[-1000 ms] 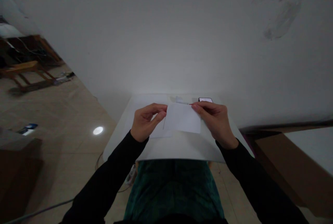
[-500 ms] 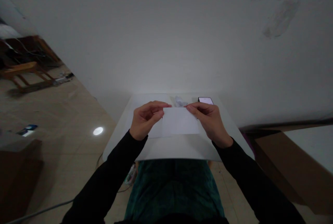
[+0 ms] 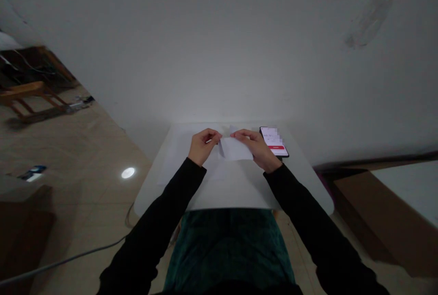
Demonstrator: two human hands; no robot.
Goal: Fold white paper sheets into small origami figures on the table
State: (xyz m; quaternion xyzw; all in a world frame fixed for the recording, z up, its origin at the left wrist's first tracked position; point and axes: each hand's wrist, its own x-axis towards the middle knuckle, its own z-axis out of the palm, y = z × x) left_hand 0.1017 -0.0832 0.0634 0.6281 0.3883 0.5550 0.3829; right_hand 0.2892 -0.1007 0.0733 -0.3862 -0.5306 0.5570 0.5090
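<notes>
And there's the change: the left hand [image 3: 202, 146] and right hand [image 3: 260, 150] are closer together than in the earlier frame, and the small white sheet [image 3: 239, 150] now shows a narrow slanted flap at its left end, so it no longer looks flat. Left fingertips are pinched on that end, right thumb and fingers clamped on the upper edge, the sheet just left of the phone [image 3: 275, 143]. The phone shows far more of its screen now (a red bar is plain to see), while larger paper [image 3: 176, 153] lies farther left of it on the white table [image 3: 219, 199].
</notes>
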